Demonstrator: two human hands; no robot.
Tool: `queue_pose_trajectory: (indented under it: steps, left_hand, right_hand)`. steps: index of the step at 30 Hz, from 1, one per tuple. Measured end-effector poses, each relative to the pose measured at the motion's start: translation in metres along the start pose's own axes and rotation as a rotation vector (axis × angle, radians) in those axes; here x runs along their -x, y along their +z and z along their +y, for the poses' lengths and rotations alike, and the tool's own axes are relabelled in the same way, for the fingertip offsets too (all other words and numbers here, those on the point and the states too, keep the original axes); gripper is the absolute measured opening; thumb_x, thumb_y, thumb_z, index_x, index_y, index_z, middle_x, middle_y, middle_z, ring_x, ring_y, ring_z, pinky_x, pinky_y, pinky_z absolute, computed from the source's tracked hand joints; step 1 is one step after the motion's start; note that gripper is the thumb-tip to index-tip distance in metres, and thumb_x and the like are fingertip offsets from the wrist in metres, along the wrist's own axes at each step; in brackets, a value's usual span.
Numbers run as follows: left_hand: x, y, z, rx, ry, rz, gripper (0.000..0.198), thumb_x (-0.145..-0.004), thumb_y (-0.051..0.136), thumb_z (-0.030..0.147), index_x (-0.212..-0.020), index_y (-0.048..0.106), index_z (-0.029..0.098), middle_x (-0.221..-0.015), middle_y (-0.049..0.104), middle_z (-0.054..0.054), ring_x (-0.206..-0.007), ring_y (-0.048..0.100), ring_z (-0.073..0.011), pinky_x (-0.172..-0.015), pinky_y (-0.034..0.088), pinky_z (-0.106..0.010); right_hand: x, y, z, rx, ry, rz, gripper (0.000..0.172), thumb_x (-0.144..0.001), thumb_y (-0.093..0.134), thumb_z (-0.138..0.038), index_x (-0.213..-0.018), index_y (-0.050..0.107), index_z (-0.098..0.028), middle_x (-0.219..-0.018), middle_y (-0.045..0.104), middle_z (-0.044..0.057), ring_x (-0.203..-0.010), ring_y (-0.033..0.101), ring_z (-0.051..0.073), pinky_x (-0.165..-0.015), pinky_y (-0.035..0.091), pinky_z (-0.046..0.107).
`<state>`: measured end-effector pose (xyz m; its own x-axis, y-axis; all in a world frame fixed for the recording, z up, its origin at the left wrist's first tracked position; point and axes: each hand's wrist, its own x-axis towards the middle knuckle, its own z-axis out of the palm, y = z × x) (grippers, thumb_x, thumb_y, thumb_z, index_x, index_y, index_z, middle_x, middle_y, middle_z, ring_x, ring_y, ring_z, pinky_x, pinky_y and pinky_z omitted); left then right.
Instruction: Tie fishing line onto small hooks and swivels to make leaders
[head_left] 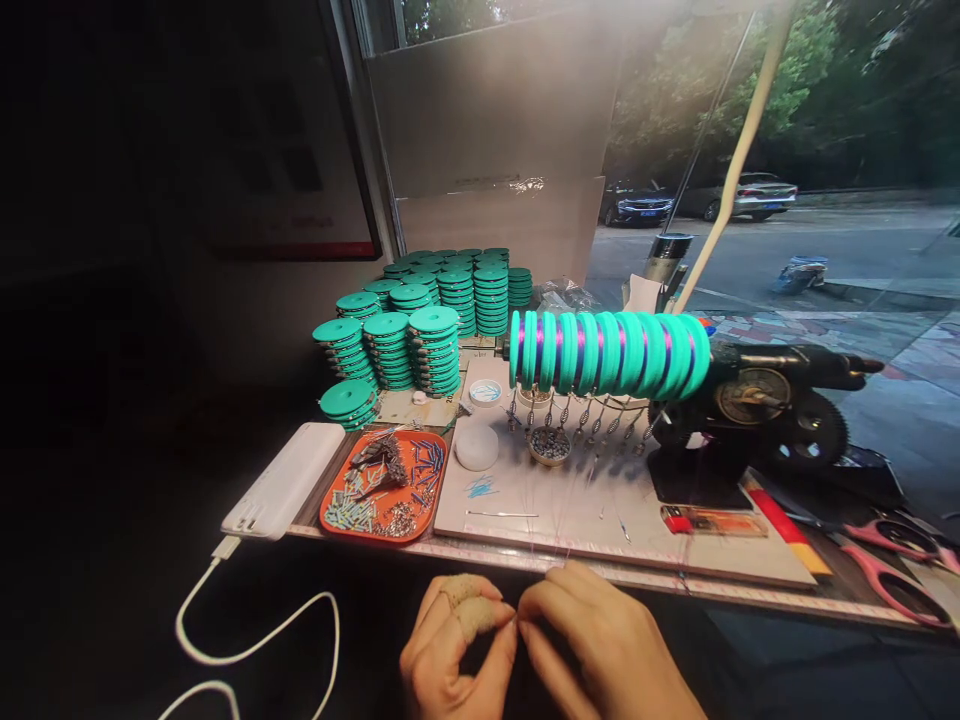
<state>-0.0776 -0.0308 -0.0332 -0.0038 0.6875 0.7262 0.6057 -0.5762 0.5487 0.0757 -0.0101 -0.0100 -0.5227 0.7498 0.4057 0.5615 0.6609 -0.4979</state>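
Observation:
Just below the front edge of the board, my left hand (459, 650) and my right hand (600, 640) meet with fingertips almost touching. Both are closed in a pinch. Faint strands of thin fishing line (568, 520) run down from the spools to the fingers. The exact bit between the fingertips is too small to make out. Tan tape wraps two fingers of the left hand. Above, a row of green foam spools (607, 352) wound with purple line sits on the shaft of a black winding machine (750, 395). Small metal sinkers (596, 425) dangle beneath the spools.
On the left lie an orange tray (328, 515) of small parts, a white power bank (289, 480) with cable, and stacked green spools (435, 350). The board (495, 550) carries a needle-like rod (502, 514), a parts bowl (550, 460) and a lighter (712, 521). Pink-handled scissors (885, 575) lie right.

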Motion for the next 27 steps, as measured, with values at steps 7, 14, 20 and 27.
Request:
queue_pose_trajectory:
  steps: [7, 14, 20, 27]
  left_hand:
    - [0.0009, 0.0007, -0.0009, 0.001, -0.008, -0.012, 0.022, -0.066, 0.063, 0.001, -0.076, 0.061, 0.02, -0.07, 0.065, -0.001, -0.062, 0.062, -0.016, -0.053, 0.053, -0.025]
    - [-0.0001, 0.0001, -0.0008, 0.001, 0.009, -0.001, 0.021, -0.065, 0.063, 0.001, -0.075, 0.062, 0.019, -0.068, 0.065, -0.001, -0.061, 0.062, -0.0156, -0.053, 0.053, -0.024]
    - [-0.0004, 0.0004, 0.0014, -0.038, 0.022, -0.004, 0.021, -0.066, 0.062, 0.001, -0.074, 0.06, 0.02, -0.068, 0.064, -0.001, -0.061, 0.062, -0.0151, -0.053, 0.052, -0.023]
    - [0.0004, 0.001, 0.0005, -0.051, 0.02, -0.005, 0.022, -0.064, 0.062, 0.0, -0.072, 0.059, 0.02, -0.067, 0.063, -0.001, -0.061, 0.061, -0.0156, -0.052, 0.052, -0.024]
  right_hand:
    - [-0.0001, -0.0005, -0.0003, 0.002, -0.007, -0.002, 0.015, -0.08, 0.043, -0.01, -0.077, 0.054, -0.02, -0.068, 0.057, 0.0, -0.062, 0.054, 0.014, -0.054, 0.039, 0.022]
    - [-0.0004, 0.0006, -0.0003, 0.02, -0.005, -0.016, 0.015, -0.079, 0.043, -0.01, -0.077, 0.054, -0.02, -0.068, 0.058, 0.001, -0.061, 0.054, 0.014, -0.054, 0.039, 0.022]
    - [-0.0011, 0.0015, 0.0003, 0.046, -0.005, -0.023, 0.015, -0.078, 0.043, -0.01, -0.075, 0.053, -0.02, -0.068, 0.057, 0.0, -0.061, 0.053, 0.014, -0.054, 0.038, 0.022]
    - [-0.0013, 0.0022, 0.0002, 0.061, -0.014, -0.013, 0.015, -0.078, 0.043, -0.01, -0.074, 0.053, -0.02, -0.067, 0.056, 0.001, -0.061, 0.052, 0.014, -0.054, 0.038, 0.022]
